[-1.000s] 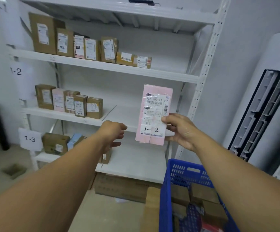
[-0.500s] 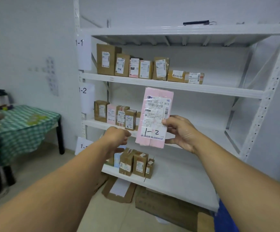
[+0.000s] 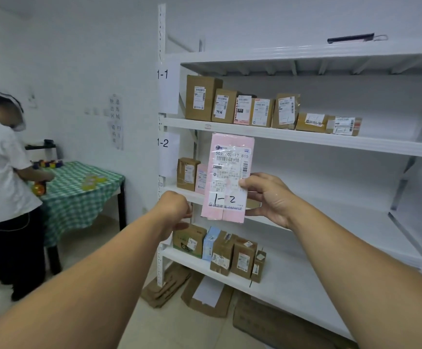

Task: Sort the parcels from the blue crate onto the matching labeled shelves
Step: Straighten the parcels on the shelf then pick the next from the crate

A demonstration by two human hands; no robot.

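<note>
Pink paper wraps the flat, oblong parcel (image 3: pixel 227 177), which stands upright in the air in front of the white metal rack (image 3: pixel 305 143), level with the shelf tagged by the paper sign "1-2" (image 3: pixel 163 143). A glossy white shipping label with barcodes covers most of its face, and "1-2" is written in black marker low on the front. The right hand (image 3: pixel 270 200) grips the parcel's right edge, thumb pressed on the label and fingers curled behind it. The left hand (image 3: pixel 174 210) is raised just beside the parcel's lower left corner, apart from it, its fingers tucked into a fist that holds nothing.

Matte brown cardboard boxes (image 3: pixel 202 98) with white labels stand in a row on the shelf marked by the sign "1-1" (image 3: pixel 162 74). A brown box and a pink packet (image 3: pixel 187 173) stand on the 1-2 shelf, partly hidden behind the parcel. More cartons, 1 of them pale blue (image 3: pixel 242 256), stand on the shelf below. Flattened cardboard (image 3: pixel 204 295) lies on the tiled floor under the rack. At left, another person (image 3: pixel 0 177) in a white shirt stands at a table draped in green-and-white checked cloth (image 3: pixel 79 195).
</note>
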